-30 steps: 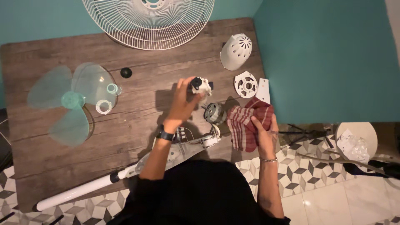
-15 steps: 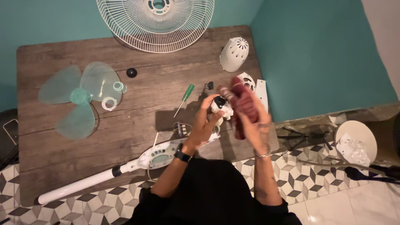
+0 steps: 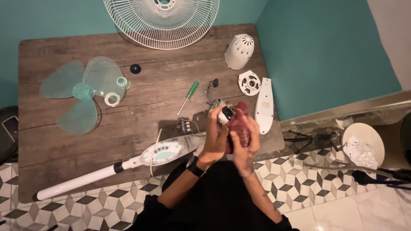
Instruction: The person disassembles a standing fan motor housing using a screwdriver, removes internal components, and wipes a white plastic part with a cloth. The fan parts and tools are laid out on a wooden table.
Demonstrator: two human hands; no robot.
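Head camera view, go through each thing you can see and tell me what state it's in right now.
Left hand: gripping the fan motor.
Right hand: pressing the red cloth to the motor.
Fan motor: lifted, uncovered.
Red cloth: bunched.
Fan blade: detached, lying flat.
Fan grille: removed.
Green screwdriver: lying unused.
Motor cover: off.

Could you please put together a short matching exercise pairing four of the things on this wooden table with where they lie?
Things:
1. fan blade
2. wire fan guard
3. screwdriver
4. white pole

Places:
A. far edge of the table, against the teal wall
B. near left edge, running along the tiled floor side
C. left part of the table, translucent green
D. middle of the table, green handle

Pairs: 1-C, 2-A, 3-D, 4-B

Meanwhile the left hand holds the small fan motor while the right hand presses a dark red cloth against it.
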